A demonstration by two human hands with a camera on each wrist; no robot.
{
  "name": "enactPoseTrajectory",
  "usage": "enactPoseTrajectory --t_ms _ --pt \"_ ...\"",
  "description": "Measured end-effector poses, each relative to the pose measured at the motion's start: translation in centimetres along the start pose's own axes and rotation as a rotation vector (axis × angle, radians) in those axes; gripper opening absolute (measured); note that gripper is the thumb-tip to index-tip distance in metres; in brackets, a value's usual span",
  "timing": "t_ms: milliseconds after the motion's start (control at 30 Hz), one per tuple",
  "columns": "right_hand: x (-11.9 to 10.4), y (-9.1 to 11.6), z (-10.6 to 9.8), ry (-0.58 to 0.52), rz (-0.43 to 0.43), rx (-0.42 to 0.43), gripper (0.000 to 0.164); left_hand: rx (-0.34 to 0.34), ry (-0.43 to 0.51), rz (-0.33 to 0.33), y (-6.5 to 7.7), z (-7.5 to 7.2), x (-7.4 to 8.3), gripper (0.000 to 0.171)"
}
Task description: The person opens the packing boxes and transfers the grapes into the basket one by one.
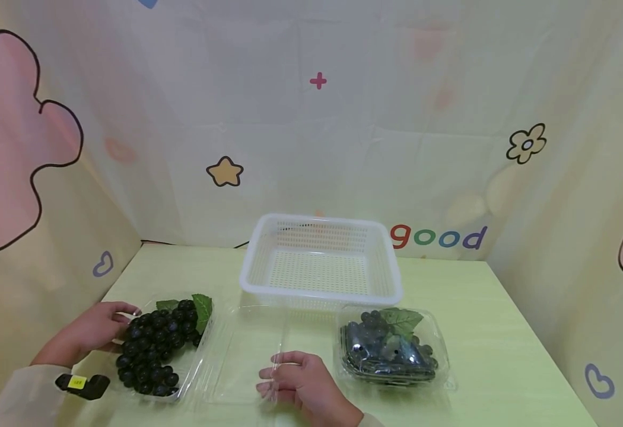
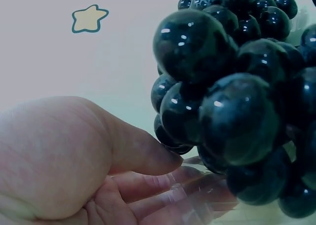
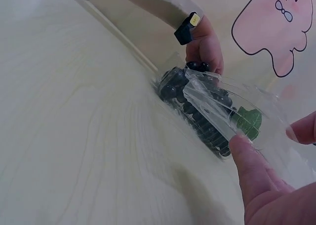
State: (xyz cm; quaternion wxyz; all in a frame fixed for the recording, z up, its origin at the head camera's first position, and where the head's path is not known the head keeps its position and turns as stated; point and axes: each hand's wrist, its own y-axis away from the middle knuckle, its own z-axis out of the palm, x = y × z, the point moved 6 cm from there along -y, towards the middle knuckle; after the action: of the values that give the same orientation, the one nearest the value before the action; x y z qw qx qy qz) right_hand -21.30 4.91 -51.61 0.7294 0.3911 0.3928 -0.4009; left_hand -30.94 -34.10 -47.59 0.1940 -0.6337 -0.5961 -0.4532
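A bunch of dark grapes [image 1: 153, 344] with green leaves lies in the base of an open clear plastic clamshell box [image 1: 186, 385] at the left. My left hand [image 1: 100, 329] grips the left wall of that base, thumb at the rim beside the grapes. Through the plastic, the fingers of this hand [image 2: 153, 185] show in the left wrist view. The see-through lid [image 1: 247, 356] is folded out to the right of the base. My right hand [image 1: 311, 382] holds the lid's right edge between thumb and fingers; in the right wrist view a fingertip [image 3: 242, 148] lies against the plastic.
Right of my right hand stands a closed clear clamshell box [image 1: 436, 332] with dark grapes and a leaf inside. A white slotted basket [image 1: 322, 296] sits behind, near the back edge of the pale wooden table [image 1: 504, 356]. Printed curtains enclose the back and sides.
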Motion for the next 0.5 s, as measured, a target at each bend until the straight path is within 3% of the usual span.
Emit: enactPoseTrajectory --t_ms 267,500 --pt "0.6 -0.3 -0.6 0.066 0.001 0.050 0.049 0.004 0.010 -0.003 -0.1 0.2 -0.2 0.039" --pt "0.6 -0.4 -1.4 0.163 0.051 0.091 0.051 -0.002 0.017 -0.002 -0.1 0.2 0.0 0.038"
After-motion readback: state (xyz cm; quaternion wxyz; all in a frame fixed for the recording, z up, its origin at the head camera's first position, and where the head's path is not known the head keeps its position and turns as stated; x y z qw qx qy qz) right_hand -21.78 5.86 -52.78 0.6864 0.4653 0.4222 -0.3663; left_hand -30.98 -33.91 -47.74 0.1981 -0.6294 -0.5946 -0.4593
